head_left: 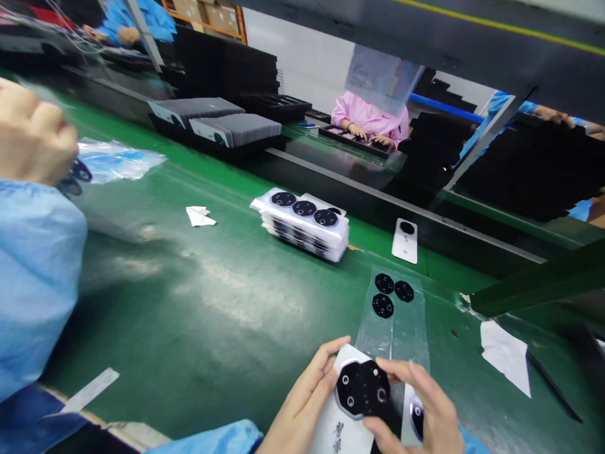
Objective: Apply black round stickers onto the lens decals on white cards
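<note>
My left hand [307, 397] grips the edge of a white panel [338, 419] with dark printed characters, at the bottom centre. My right hand [425, 410] pinches a black round disc [375, 388] between thumb and forefinger. The disc overlaps the black camera area at the panel's upper end; whether they touch is unclear. Part of another white panel with a dark lens area [416, 419] shows beneath my right hand. Just beyond my hands, a clear plastic sheet [406, 331] carries three black discs [384, 284].
A stack of films with black discs [302, 233] stands mid-table; a white panel [405, 243] lies right of it. White paper [505, 353] is at the right. Another person's blue sleeve [38, 271] reaches in at left. Beyond are grey panel stacks [236, 129] and a pink-clothed person [371, 120].
</note>
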A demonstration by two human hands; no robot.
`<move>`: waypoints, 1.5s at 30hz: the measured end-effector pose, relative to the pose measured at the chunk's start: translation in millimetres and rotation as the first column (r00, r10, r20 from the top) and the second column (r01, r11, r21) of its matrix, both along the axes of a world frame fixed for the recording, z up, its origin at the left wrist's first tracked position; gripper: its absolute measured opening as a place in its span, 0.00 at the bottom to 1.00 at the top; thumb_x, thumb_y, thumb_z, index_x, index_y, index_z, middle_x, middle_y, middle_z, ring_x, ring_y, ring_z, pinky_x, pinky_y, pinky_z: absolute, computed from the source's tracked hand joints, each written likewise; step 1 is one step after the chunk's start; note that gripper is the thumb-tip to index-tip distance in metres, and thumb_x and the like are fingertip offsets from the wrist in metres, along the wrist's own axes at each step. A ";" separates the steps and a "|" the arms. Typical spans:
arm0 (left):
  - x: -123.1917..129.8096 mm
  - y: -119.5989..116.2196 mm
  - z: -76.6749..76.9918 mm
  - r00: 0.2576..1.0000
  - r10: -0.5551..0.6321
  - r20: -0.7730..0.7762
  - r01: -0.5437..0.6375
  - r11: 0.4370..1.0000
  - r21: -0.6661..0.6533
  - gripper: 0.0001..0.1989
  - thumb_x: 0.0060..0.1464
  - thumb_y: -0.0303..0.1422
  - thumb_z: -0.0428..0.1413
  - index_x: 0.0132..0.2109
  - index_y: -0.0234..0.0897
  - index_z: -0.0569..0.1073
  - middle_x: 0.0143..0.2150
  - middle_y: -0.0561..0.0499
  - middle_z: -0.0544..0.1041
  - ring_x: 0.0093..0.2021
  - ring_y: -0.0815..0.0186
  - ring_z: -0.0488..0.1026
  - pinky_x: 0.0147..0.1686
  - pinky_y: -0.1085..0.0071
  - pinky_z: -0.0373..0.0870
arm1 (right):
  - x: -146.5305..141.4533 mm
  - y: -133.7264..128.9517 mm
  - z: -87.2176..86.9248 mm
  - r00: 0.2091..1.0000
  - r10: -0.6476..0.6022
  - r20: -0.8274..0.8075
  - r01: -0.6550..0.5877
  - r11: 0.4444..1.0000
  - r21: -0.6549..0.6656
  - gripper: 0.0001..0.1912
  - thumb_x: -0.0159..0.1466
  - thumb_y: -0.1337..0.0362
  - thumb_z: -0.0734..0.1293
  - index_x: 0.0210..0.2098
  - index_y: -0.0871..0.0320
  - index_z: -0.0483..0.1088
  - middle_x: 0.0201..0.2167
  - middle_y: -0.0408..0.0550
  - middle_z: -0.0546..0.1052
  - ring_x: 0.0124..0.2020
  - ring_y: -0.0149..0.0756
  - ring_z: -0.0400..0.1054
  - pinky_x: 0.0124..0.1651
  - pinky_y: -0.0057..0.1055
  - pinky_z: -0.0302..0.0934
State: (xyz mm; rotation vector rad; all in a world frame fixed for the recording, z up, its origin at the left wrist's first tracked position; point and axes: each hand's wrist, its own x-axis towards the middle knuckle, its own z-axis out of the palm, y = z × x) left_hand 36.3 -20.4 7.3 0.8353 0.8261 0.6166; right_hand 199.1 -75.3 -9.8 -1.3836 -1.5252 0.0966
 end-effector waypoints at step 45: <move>-4.5 77.7 13.0 0.777 -0.393 -0.491 0.598 0.705 0.382 0.12 0.55 0.31 0.52 0.39 0.37 0.80 0.34 0.53 0.82 0.34 0.66 0.76 0.33 0.78 0.66 | 16.3 1.9 1.9 0.849 -0.032 -0.528 -0.057 0.987 -0.152 0.29 0.59 0.64 0.70 0.56 0.57 0.56 0.44 0.55 0.75 0.48 0.45 0.69 0.47 0.45 0.63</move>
